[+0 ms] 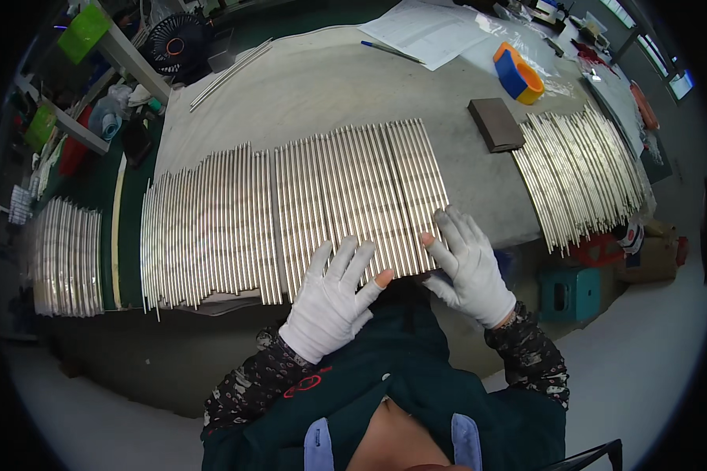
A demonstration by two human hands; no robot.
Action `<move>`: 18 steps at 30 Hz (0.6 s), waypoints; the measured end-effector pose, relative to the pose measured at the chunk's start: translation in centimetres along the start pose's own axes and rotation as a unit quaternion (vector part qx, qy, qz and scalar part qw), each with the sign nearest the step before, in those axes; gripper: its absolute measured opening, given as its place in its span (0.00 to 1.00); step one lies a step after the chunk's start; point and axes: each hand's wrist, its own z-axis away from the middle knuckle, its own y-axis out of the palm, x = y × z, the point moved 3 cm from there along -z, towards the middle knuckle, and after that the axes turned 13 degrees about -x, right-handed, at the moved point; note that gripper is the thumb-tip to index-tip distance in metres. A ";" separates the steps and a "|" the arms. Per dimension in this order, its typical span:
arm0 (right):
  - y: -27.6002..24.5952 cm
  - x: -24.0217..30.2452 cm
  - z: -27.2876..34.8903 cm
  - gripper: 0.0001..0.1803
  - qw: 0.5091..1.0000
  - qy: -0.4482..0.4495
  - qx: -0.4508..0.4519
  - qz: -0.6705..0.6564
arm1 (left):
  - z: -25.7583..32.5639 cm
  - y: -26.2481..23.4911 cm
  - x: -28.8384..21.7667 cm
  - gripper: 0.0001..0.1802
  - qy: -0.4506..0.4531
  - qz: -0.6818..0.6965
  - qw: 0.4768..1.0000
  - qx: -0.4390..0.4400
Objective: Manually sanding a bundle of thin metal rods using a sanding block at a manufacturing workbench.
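Many thin, shiny metal rods [353,180] lie side by side in a wide row across the grey cloth-covered table [306,82]. A narrow gap splits off another batch of rods [208,228] to their left. My left hand [326,302], in a white glove with a bare thumb tip, lies over the near ends of the rods, fingers spread. At the row's right end, my gloved right hand [473,271] has its fingers stretched out against the last rods and their near corner. Neither hand grasps anything.
More rods [581,177] lie at the right, beside a dark brown block [495,124]. Behind are an orange-and-blue ring [518,74], paper [432,35], a pen [391,52] and a few loose rods [229,74]. Another rod batch [67,255] sits far left; a teal stool [569,294] stands below right.
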 end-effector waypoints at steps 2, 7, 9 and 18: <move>0.0 -0.1 0.0 0.42 1.000 0.000 0.011 0.002 | -0.3 0.0 -0.2 0.48 0.013 0.001 1.000 -0.014; 0.0 -0.4 0.3 0.42 1.000 0.013 0.012 0.002 | -1.2 0.2 -0.8 0.49 0.012 0.037 0.999 0.008; -0.1 -0.2 0.4 0.42 1.000 0.017 0.008 -0.003 | -1.8 0.3 -1.2 0.47 0.027 0.061 0.998 -0.008; 0.1 -0.2 0.4 0.40 1.000 0.014 -0.004 -0.005 | -2.7 1.1 -1.8 0.41 0.033 0.066 0.997 0.010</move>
